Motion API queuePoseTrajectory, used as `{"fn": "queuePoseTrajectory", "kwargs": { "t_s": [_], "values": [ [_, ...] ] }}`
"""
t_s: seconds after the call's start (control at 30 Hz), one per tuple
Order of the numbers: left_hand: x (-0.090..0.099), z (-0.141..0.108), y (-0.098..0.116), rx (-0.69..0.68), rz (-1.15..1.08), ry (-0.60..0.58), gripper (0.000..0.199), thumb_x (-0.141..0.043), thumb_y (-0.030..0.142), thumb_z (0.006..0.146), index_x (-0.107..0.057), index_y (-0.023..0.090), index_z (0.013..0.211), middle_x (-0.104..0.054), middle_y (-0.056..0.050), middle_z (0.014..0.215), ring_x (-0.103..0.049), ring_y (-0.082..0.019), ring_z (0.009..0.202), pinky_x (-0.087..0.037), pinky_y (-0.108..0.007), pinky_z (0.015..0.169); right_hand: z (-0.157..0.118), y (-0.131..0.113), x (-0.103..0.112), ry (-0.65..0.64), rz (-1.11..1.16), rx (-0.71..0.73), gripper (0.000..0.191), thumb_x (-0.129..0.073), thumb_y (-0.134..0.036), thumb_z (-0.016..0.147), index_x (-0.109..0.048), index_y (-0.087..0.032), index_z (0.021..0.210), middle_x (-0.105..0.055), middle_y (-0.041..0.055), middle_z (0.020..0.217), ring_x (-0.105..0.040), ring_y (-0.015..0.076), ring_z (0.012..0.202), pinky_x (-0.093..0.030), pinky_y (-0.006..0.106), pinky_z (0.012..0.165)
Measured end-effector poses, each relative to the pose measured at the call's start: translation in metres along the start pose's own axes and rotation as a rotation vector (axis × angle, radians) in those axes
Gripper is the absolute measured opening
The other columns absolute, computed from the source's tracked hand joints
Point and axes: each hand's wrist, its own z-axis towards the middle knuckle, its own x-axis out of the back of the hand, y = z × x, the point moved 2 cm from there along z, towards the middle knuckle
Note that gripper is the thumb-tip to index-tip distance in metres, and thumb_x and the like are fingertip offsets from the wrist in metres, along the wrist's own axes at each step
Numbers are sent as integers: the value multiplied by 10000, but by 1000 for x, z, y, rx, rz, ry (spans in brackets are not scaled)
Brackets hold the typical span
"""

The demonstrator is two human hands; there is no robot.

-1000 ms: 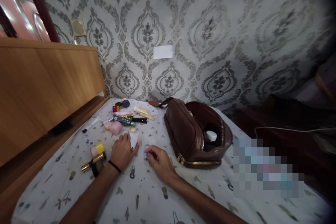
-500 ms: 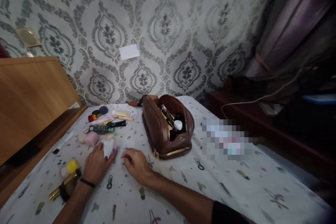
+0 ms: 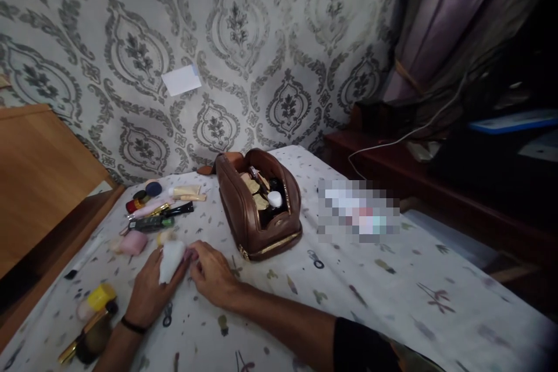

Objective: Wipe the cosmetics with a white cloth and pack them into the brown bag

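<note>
My left hand, a dark band at its wrist, is closed around a white tapered piece, perhaps a folded tissue; its kind is not clear. Close by, my right hand has curled fingers that meet the left fingertips at a small pinkish spot. What the right fingers pinch, if anything, is hidden. Just beyond the hands lie a pink sponge and a small yellowish piece. Behind my right hand stands an open brown leather bag, with a white-capped container and gold-toned items inside.
Several cosmetics lie at the back left, among them a dark green tube, a black tube and a cream tube. A yellow-capped item and a brush are at the near left. A blurred-out patch covers something right of the bag.
My right hand has come up against the left fingertips. The white piece now stands more upright in my left hand. The view has swung to the right.
</note>
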Motion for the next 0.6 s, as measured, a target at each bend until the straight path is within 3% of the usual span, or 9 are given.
{"fn": "queuePoseTrajectory", "kwargs": {
  "t_s": [0.13, 0.23, 0.33, 0.6],
  "values": [
    [-6, -4, -2, 8, -80, -21, 278, -533, 364, 954, -610, 178, 1145, -668, -114, 1065, -661, -257, 1009, -575, -376, 851, 1, 0, 2, -7, 8, -10, 286, -512, -97, 782, -559, -216, 1038, -659, 26, 903, -626, 194, 822, -486, 285, 775],
    [-10, -6, -3, 105, -73, -90, 229, -511, 279, 946, -618, 165, 1113, -650, -138, 1100, -633, -262, 1049, -556, -402, 902, 2, 4, 0, -38, 42, -14, 281, -486, -80, 793, -552, -222, 1026, -650, -1, 833, -601, 172, 727, -471, 267, 722],
    [-11, -6, -4, 194, -10, -183, 223, -499, 154, 885, -626, 140, 1068, -628, -171, 1110, -594, -282, 1086, -523, -449, 956, 3, 9, -3, -64, 83, -18, 320, -473, -78, 803, -536, -213, 1087, -668, 27, 911, -599, 171, 746, -461, 266, 704],
    [5, 1, 9, 239, -113, -335, 329, -589, 136, 802, -607, 133, 1130, -566, -183, 1243, -549, -290, 1160, -495, -450, 1003, 5, 9, -1, -117, 143, -24, 286, -484, -161, 831, -547, -204, 1107, -682, 30, 890, -618, 168, 715, -474, 277, 682]
  ]
}}
